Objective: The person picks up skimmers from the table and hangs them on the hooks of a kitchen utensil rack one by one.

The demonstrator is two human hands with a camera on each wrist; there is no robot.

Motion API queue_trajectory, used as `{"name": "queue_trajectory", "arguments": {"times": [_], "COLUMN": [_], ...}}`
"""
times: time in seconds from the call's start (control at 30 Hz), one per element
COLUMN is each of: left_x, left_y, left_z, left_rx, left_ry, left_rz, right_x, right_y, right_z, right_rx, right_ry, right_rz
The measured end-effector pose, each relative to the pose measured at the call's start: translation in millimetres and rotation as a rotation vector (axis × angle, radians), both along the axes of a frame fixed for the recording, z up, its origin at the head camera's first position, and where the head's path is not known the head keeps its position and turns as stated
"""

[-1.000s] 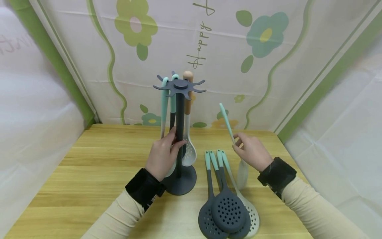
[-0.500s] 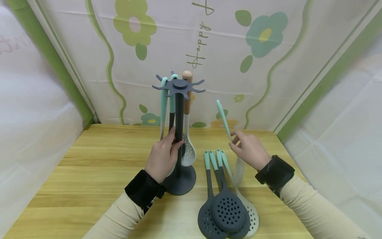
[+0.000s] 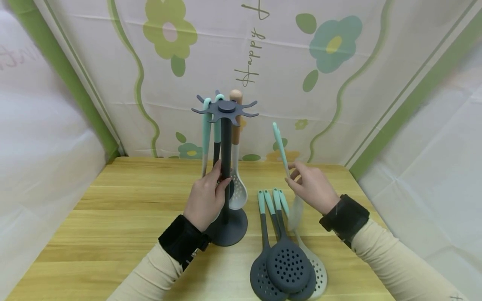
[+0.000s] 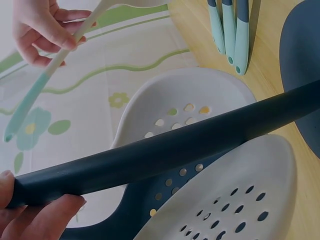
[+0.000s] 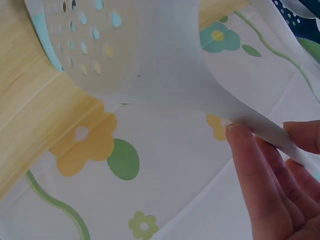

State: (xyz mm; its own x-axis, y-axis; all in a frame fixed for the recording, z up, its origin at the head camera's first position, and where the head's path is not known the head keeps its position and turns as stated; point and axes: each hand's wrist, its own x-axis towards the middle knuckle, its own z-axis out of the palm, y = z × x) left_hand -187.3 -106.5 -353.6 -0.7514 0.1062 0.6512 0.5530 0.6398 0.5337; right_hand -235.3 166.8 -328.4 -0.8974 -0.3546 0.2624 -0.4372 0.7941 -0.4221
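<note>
Rack (image 3: 226, 144), one, dark: upright on the tabletop (image 3: 132, 217), in from the far edge, standing on a broad round base that seems meant for footing. Left hand (image 3: 205, 196): fingers and thumb wrapped round the rack's post, apparently to steady it, the load hanging mostly on the left and far sides. Hung by their handle tops from the arms, heads down: mint-and-white utensil (image 3: 206, 133), mint-and-dark utensil (image 3: 217, 130) and brown-handled spoon (image 3: 236, 133). Skimmer (image 5: 165, 60), one, white, mint handle: raised above the tabletop between the rack and the right edge, tilted, handle end uppermost. Right hand (image 3: 314, 188): thumb and fingertips pinching the skimmer's pale shaft below the mint part, a hold that likely leaves the handle end unobstructed. Pile (image 3: 289, 267), four utensils: right of the rack, heads overlapping on the tabletop's nearer side, mint handles fanned toward the far edge, probably for easy picking; lower pieces partly hidden.
</note>
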Motion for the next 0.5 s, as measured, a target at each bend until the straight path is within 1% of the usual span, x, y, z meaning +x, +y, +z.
{"name": "queue_trajectory", "arguments": {"times": [0.23, 0.5], "left_x": [-0.4, -1.5], "left_y": [0.1, -0.3], "left_z": [-0.7, -3.1], "left_rx": [0.006, 0.007], "left_ry": [-0.008, 0.012], "left_rz": [0.005, 0.002], "right_x": [-0.1, 2.0], "right_y": [-2.1, -5.1], "right_z": [1.5, 3.0], "right_rx": [-0.02, -0.029], "right_ry": [0.002, 0.02], "right_rz": [-0.003, 0.004]}}
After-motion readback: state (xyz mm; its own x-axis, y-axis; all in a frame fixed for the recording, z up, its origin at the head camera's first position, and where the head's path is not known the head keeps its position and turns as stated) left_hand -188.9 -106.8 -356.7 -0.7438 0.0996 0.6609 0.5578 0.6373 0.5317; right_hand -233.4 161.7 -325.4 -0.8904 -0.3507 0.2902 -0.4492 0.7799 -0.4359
